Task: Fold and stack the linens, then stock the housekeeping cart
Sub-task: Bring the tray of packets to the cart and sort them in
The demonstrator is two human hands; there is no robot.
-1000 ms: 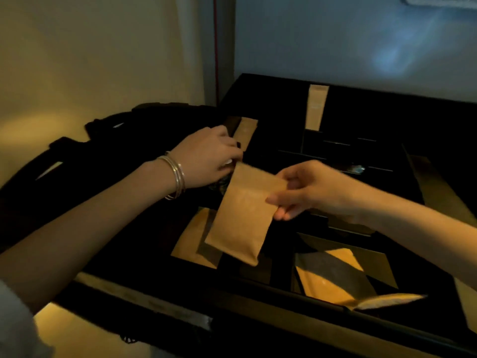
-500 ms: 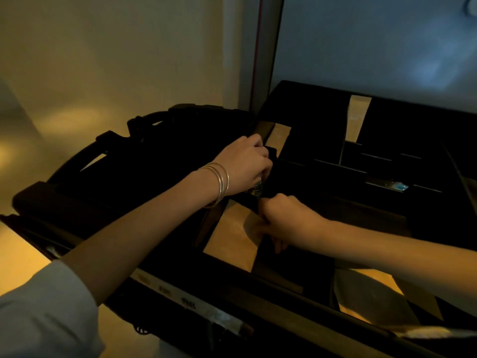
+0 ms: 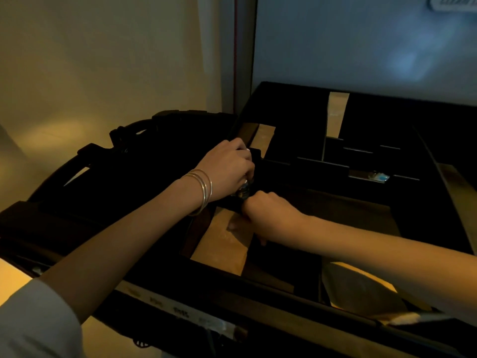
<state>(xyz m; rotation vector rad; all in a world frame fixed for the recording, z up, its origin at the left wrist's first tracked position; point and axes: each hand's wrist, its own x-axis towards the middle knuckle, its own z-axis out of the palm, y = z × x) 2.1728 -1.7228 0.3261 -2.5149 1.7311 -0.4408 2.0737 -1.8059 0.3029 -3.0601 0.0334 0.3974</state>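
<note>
Left hand (image 3: 227,171) curls over something small and dark; right hand (image 3: 268,215) presses curled fingers onto a paper bag (image 3: 222,241) in the cart tray (image 3: 258,301).

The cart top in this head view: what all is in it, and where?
Cart tray: one, black, divided into compartments, filling the lower right.
Paper packets: at least four, tan; one flat in the near-left compartment, one near-right, two at the back.
Small wrapped item: one, bluish, mid-right compartment.
Bangles: several, silver, left wrist.
Left hand: grips something small and shiny, unclear what.
Right hand: fingers down on the near-left packet.
</note>
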